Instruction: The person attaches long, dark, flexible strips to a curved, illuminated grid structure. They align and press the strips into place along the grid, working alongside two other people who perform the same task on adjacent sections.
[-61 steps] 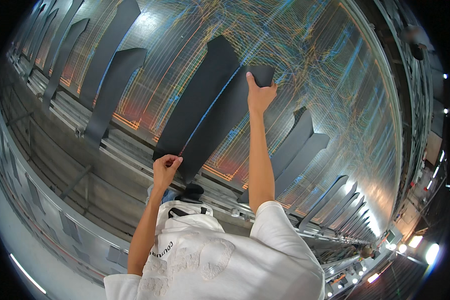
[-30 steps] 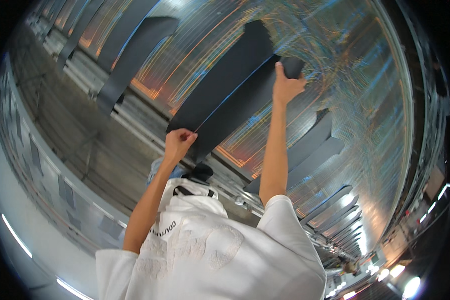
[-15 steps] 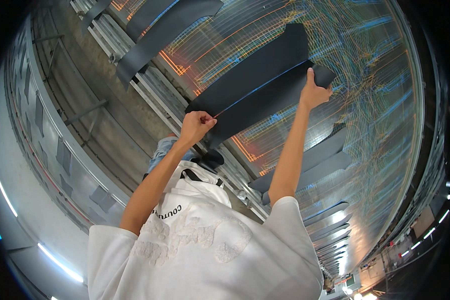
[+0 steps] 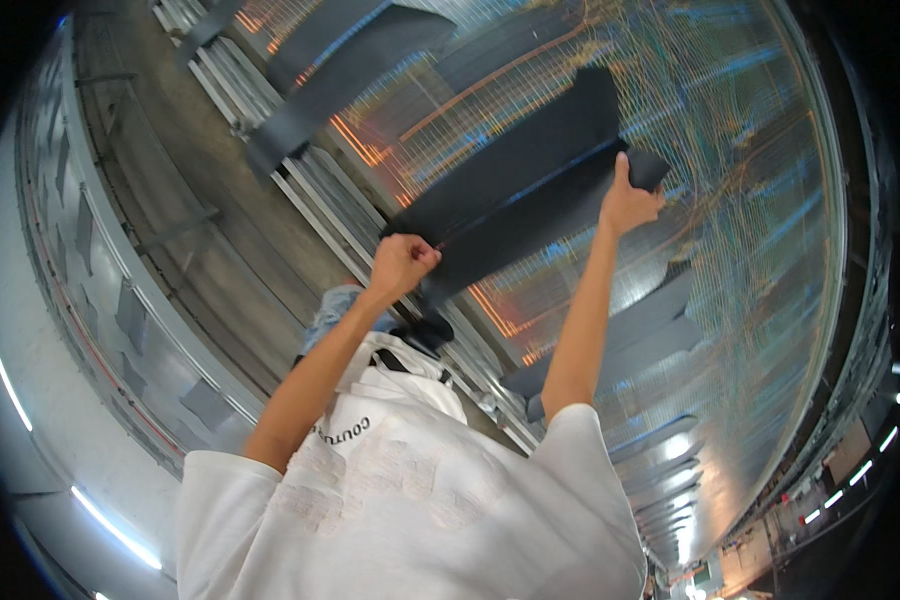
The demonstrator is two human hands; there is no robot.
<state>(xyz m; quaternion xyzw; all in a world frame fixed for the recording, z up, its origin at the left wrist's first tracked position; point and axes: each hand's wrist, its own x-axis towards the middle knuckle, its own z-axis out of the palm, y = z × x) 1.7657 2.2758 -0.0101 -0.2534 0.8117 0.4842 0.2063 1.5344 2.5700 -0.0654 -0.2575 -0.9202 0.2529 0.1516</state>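
Note:
A long dark panel (image 4: 540,220) of thin, sheet-like material stretches between my two hands over a table with printed lines. My left hand (image 4: 403,265) is closed in a pinch at the panel's near left end. At its far right end, my right hand (image 4: 632,203) grips the panel, thumb on top and the other fingers underneath, where the end curls upward. Right alongside lies a second dark panel (image 4: 515,150), its edge meeting the held one along a thin blue line. Whether the two panels overlap there I cannot tell.
The long table (image 4: 730,200) carries orange, blue and yellow lines. More dark pieces (image 4: 335,85) lie to the upper left, and others (image 4: 620,325) to the lower right. A metal rail (image 4: 330,205) runs along the table's near edge. Another long table (image 4: 160,330) stands at the left.
The whole view has shifted slightly, with the scene a little lower in the picture. Both hands keep their hold on the panel, which stays alongside the second one.

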